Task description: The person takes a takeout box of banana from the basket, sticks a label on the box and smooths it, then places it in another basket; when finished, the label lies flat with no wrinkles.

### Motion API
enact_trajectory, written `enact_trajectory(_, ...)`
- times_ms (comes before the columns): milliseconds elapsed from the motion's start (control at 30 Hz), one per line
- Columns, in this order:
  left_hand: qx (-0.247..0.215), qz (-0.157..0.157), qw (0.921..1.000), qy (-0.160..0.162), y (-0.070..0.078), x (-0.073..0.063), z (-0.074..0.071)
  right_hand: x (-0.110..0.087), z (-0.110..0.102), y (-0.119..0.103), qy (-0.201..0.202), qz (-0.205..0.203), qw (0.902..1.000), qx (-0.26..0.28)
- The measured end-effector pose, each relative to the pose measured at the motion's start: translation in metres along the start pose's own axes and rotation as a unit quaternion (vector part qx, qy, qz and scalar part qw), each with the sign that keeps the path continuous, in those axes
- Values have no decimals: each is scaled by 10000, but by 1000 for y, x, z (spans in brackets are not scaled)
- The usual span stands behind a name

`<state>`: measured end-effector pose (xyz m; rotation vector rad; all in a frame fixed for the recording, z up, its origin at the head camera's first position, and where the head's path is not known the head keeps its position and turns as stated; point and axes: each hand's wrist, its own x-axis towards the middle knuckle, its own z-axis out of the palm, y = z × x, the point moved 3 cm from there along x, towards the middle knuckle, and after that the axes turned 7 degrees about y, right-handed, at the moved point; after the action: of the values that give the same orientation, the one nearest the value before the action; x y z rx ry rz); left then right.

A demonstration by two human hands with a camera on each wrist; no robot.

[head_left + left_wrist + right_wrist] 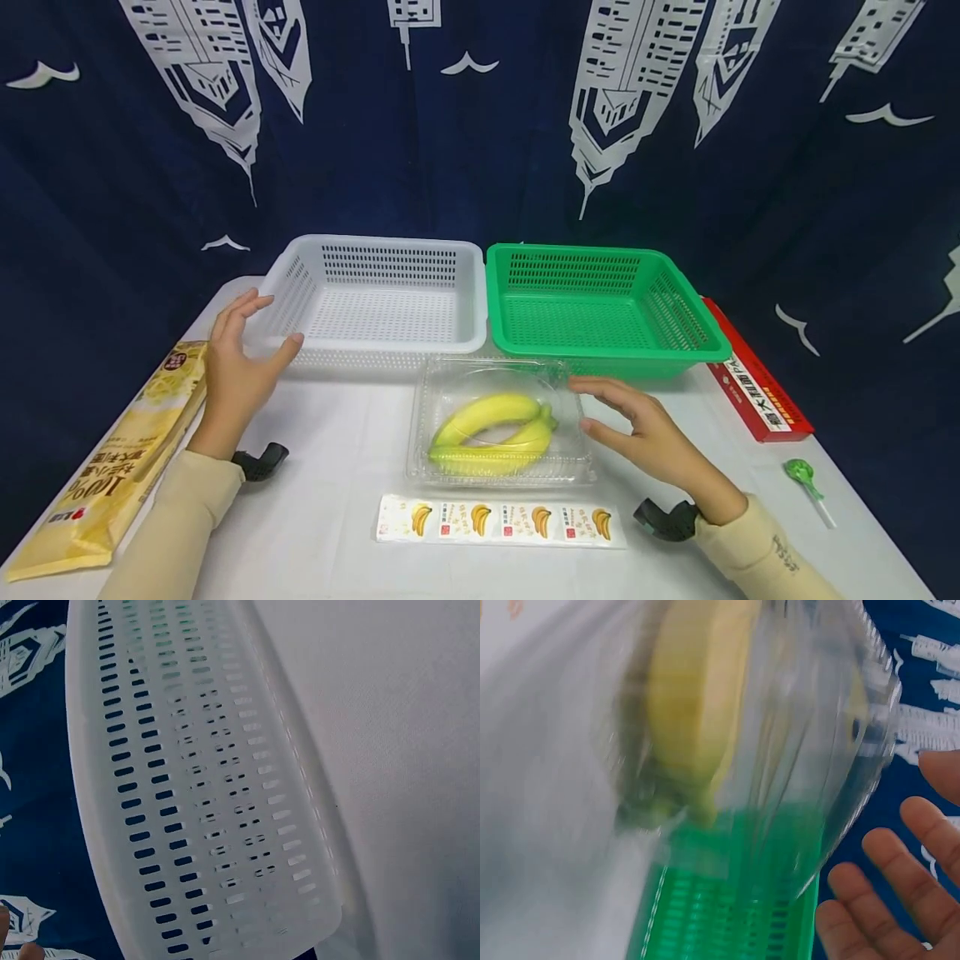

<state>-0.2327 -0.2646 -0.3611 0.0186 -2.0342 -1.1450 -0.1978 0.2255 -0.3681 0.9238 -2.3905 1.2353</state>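
Two yellow bananas (491,433) lie in a clear plastic container (498,375) at the middle of the table; whether its lid is fastened I cannot tell. My right hand (645,425) is at the container's right side with fingers relaxed; contact is unclear. In the right wrist view its spread fingers (900,892) hold nothing, beside the container (787,750). My left hand (243,362) hovers at the left end of the white basket (375,346), thumb and fingers apart around nothing. Toward the front lies a strip of banana-printed labels (501,522).
A green basket (611,358) stands beside the white one at the back. A yellow pasta bag (112,467) lies along the left edge. On the right are a red box (757,383) and a green lollipop (802,473). A dark blue printed curtain (450,150) hangs behind.
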Motion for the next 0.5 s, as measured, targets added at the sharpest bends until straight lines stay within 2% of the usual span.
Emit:
enact_trajectory(100, 158, 521, 9977, -402, 10, -7, 0, 0, 4, -9, 73, -116, 9996, 233)
enact_trajectory(167, 259, 904, 9928, -740, 16, -12, 1, 0, 6, -14, 47, -183, 9994, 293)
enact_trajectory(267, 399, 1480, 9797, -1289, 23, -20, 4, 1, 12, -21, -95, -262, 9989, 371)
enact_trajectory(333, 451, 1729, 9695, -1680, 27, -25, 7, 2, 17, -26, -223, -322, 9982, 455)
enact_trajectory(400, 483, 1827, 9596, -2085, 29, -31, 9, 1, 22, -30, -352, -377, 9969, 590)
enact_trajectory(500, 491, 1743, 9451, -2719, 32, -39, 12, 1, 31, -38, -504, -555, 9940, 799)
